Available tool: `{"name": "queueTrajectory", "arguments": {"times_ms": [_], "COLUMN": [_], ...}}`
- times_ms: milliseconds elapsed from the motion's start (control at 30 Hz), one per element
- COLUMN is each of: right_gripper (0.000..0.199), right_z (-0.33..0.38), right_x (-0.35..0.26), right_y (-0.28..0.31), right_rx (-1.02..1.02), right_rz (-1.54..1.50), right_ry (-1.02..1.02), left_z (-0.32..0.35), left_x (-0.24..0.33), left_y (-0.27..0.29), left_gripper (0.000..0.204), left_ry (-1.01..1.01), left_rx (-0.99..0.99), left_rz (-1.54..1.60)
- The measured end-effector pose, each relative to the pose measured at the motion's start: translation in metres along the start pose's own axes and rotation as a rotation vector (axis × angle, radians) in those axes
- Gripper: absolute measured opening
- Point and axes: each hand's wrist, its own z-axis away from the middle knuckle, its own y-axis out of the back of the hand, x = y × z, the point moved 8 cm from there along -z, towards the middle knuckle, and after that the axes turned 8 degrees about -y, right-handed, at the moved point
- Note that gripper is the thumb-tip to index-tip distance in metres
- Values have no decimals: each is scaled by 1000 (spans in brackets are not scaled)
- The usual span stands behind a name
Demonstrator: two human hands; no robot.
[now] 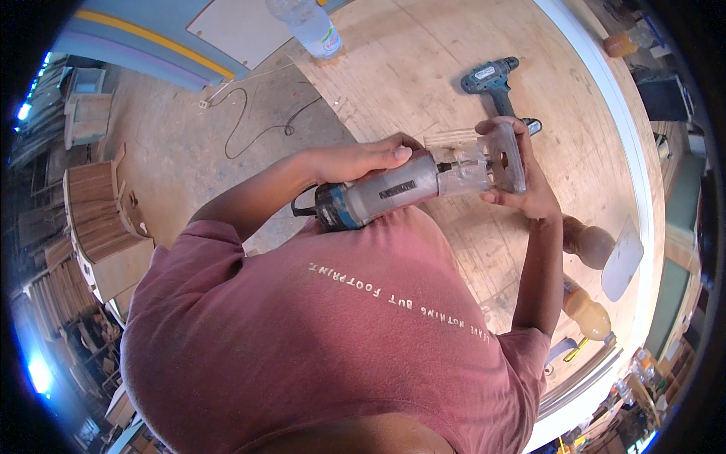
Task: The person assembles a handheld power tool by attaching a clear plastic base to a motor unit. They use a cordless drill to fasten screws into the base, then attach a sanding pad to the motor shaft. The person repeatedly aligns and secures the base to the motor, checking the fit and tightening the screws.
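Observation:
A trim router (397,189) with a grey body and a blue-and-black rear end lies sideways close to my chest. My left hand (369,157) is wrapped over the top of its body, thumb along the upper side. At the router's other end my right hand (535,178) grips the flat plate of the clear plastic base (467,175), with fingers at its upper and lower edges. Through the base a dark shaft shows. The cord leaves the rear end beside my left forearm; the underside of the body is partly hidden.
A cordless drill (493,82) lies on the plywood table (408,68) beyond my right hand. A clear water bottle (316,34) stands at the far left corner. Brown-filled bottles (586,312) and a white flat plate (623,261) are at right. A black cable (243,121) trails on the floor.

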Motion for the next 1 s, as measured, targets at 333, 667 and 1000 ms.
{"name": "queueTrajectory", "arguments": {"times_ms": [333,667,1000], "right_gripper": [109,107,110], "right_z": [-3,5,-4], "right_x": [5,7,41], "right_y": [-4,-1,4], "right_rx": [-56,-44,-68], "right_rz": [-35,-41,-162], "right_ry": [12,-37,-69], "left_z": [-2,-10,-9], "left_x": [7,7,15], "left_y": [5,4,9], "left_gripper": [50,47,38], "left_ry": [-71,-122,-201], "left_rx": [27,21,91], "left_rz": [-90,-94,-64]}}
